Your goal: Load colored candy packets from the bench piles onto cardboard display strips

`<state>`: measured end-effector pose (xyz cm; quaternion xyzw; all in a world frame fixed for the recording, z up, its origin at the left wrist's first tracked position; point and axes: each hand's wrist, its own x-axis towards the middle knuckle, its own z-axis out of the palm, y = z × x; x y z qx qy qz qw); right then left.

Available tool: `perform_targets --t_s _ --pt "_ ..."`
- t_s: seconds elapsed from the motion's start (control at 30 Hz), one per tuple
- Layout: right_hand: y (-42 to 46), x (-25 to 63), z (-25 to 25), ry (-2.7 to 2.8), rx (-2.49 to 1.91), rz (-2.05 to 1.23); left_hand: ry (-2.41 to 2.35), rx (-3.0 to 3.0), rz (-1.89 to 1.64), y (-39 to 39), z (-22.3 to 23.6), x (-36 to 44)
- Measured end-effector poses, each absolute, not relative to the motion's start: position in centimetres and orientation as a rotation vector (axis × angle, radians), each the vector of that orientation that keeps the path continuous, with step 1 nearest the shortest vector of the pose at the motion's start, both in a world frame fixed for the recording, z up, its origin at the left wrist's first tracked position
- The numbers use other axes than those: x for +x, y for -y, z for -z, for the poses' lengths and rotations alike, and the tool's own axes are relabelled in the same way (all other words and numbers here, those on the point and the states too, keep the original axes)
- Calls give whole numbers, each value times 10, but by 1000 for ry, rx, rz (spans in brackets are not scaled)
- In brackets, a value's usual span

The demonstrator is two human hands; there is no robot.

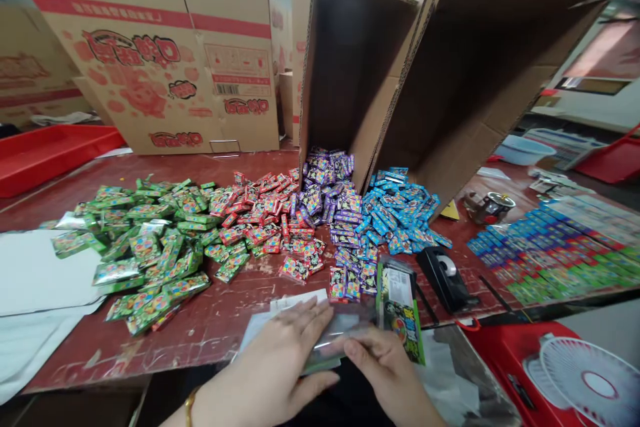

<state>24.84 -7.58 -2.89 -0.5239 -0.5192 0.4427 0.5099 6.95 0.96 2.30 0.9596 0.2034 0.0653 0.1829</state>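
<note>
My left hand (280, 360) lies flat with fingers stretched out on a stack of clear plastic bags (333, 337) at the table's near edge. My right hand (387, 363) pinches the bags' right edge, next to a green printed card (400, 310) standing inside a clear bag. Just beyond lie piles of small candy packets: green (150, 247), red (265, 213), purple (335, 207) and blue (397, 210).
Open cardboard boxes (360, 60) stand behind the piles. A black tape dispenser (445, 277) sits right of the card. Sorted packet rows (550, 250) lie at right, red trays (45, 153) at left and lower right, white sheets (35, 273) at left.
</note>
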Motion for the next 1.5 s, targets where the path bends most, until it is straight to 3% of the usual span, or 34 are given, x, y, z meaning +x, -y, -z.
perform_targets --t_s 0.2,0.4,0.53,0.67,0.97,1.27,1.37,1.5 --pt "76 240 38 1215 -1323 -868 -599 2570 -104 -6 -15 78" --pt "70 257 17 1396 -1517 -158 -561 2603 -99 -13 -2 80" --pt "59 264 -7 2003 -1523 -503 -498 2595 -93 -17 -4 84" --pt "50 267 -5 1984 -1502 -646 -533 2380 -47 -22 -8 74" --pt "58 310 13 1866 -1637 -714 -655 2375 22 -26 -14 28" --pt "50 246 22 2014 -1703 -692 -572 2909 -93 -18 -30 72" --pt "47 250 24 1828 -1641 -741 -675 2712 -443 -25 -31 67" --pt "46 254 25 1347 -1466 -932 -967 2009 -1121 -28 -8 68"
